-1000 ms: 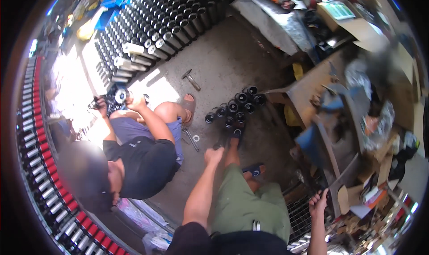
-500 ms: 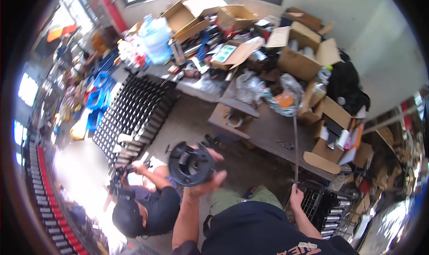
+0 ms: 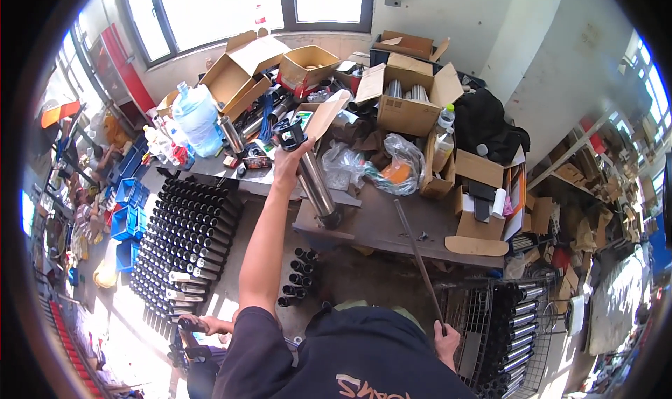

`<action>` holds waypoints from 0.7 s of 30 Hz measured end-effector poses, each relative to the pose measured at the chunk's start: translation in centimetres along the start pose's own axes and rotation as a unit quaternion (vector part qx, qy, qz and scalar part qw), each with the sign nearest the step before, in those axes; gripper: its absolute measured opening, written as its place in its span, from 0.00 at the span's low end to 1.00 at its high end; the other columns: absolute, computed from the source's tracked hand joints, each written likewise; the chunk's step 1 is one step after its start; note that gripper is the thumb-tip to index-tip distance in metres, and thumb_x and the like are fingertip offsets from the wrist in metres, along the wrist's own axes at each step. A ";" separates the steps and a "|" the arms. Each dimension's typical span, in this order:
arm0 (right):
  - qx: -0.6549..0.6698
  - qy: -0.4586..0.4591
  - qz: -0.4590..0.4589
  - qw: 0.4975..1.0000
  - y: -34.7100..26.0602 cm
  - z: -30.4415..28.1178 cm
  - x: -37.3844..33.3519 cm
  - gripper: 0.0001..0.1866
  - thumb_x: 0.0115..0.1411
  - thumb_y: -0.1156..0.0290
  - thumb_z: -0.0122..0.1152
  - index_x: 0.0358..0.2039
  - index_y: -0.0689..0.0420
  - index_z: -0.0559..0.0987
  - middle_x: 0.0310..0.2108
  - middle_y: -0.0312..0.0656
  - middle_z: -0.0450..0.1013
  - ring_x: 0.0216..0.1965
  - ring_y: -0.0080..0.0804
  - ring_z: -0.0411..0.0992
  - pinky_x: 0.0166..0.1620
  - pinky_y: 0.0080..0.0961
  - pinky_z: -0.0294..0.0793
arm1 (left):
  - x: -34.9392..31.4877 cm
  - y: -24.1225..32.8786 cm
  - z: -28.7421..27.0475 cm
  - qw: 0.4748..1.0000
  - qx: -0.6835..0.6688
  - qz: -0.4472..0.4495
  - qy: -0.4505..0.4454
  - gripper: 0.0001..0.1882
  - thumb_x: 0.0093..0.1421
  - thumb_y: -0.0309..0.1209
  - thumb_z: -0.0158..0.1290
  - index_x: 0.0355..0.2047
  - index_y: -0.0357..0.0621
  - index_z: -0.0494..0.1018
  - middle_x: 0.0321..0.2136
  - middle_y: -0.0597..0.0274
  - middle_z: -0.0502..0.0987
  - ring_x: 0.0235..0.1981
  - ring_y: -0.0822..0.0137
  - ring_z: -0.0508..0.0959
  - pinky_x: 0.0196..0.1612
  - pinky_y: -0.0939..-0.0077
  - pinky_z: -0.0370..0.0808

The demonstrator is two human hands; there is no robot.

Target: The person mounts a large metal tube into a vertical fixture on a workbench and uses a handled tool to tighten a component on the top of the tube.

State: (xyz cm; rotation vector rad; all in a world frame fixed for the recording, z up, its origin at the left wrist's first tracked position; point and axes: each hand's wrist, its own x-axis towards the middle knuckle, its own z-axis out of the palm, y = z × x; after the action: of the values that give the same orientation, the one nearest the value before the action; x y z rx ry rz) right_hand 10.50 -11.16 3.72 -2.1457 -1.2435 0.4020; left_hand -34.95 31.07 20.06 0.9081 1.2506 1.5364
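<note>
My left hand [image 3: 290, 162] is wrapped round the black upper end of a shiny metal cylinder [image 3: 317, 185]. The cylinder leans a little, and its dark lower end sits at a brown block-like holder [image 3: 318, 225] on the bench edge. How it seats there I cannot make out. In my right hand [image 3: 446, 341] is the near end of a long thin metal rod [image 3: 418, 259], gripped in closed fingers. The rod slants away to the left, its far tip over the bench top [image 3: 378, 220].
Several black-capped tubes stand in a dense block [image 3: 189, 238] on the left, with a few black parts [image 3: 299, 276] on the floor. Below left, a co-worker's hand [image 3: 199, 324] holds a dark part. Open cartons [image 3: 409, 112] and bags crowd the bench; a wire basket [image 3: 518, 336] of tubes stands right.
My left hand has carried the black-ended part up and away to the bench, where the cylinder now shows upright. The rod's far end has swung left. The view has shifted.
</note>
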 end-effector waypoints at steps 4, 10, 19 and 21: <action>0.008 -0.007 -0.050 0.999 -3.2 0.3 0.7 0.22 0.60 0.57 0.66 0.19 0.62 0.74 0.13 0.51 0.65 0.15 0.47 0.66 0.23 0.39 0.63 | 2.0 1.5 1.2 0.990 0.074 -0.119 -0.016 0.20 0.47 0.37 0.73 0.38 0.44 0.79 0.29 0.70 0.78 0.26 0.75 0.74 0.28 0.78 0.67; 0.030 -0.038 -0.053 0.997 -6.7 0.8 2.9 0.22 0.61 0.58 0.65 0.20 0.63 0.74 0.14 0.51 0.63 0.15 0.45 0.65 0.23 0.38 0.63 | 0.9 2.3 2.1 0.995 -0.017 -0.097 -0.016 0.20 0.46 0.29 0.74 0.38 0.40 0.79 0.33 0.66 0.81 0.31 0.72 0.78 0.34 0.74 0.74; 0.028 -0.066 -0.030 0.997 -5.9 1.2 1.9 0.22 0.63 0.58 0.64 0.20 0.64 0.73 0.13 0.50 0.62 0.14 0.40 0.60 0.23 0.36 0.60 | -4.6 -2.4 3.1 0.918 0.168 0.297 0.203 0.29 0.44 0.38 0.75 0.39 0.33 0.73 0.33 0.53 0.81 0.32 0.60 0.79 0.41 0.66 0.75; 0.049 -0.067 -0.042 0.996 -6.4 0.9 2.2 0.22 0.63 0.59 0.64 0.20 0.64 0.72 0.13 0.49 0.60 0.14 0.36 0.58 0.22 0.35 0.59 | -6.6 -2.2 3.5 0.937 0.125 0.286 0.156 0.28 0.45 0.30 0.73 0.42 0.33 0.73 0.36 0.56 0.80 0.34 0.65 0.79 0.42 0.70 0.75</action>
State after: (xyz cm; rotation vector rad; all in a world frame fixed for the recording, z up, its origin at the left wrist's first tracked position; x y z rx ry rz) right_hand 6.82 -6.60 7.27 -2.0041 -1.3555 0.5667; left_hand -29.26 25.95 18.74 1.3134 1.5157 2.0706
